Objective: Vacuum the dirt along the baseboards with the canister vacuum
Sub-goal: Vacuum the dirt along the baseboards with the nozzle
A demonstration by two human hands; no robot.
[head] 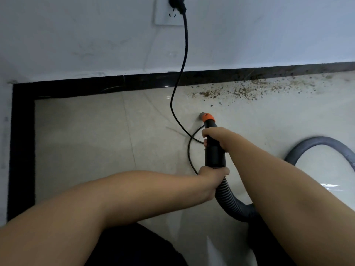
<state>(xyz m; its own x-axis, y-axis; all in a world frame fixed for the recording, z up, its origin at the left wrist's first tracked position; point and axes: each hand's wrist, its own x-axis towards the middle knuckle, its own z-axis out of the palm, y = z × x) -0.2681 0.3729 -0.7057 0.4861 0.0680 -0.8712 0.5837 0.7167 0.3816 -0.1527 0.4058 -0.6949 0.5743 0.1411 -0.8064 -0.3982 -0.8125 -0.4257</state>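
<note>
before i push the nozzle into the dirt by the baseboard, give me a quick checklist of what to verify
1. Right hand grips the wand behind the orange collar: ok.
2. Left hand holds the hose end: ok.
3. Plug in the wall socket: ok.
4. Nozzle on the dirt: not ok, it sits short of it.
5. Power cord clear of the path: not ok, it loops beside the nozzle.
6. Suction on: cannot tell.

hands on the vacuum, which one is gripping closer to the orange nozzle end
The right hand, on the black handle tube just below the orange collar. The left hand grips further back, where the ribbed hose begins.
</note>
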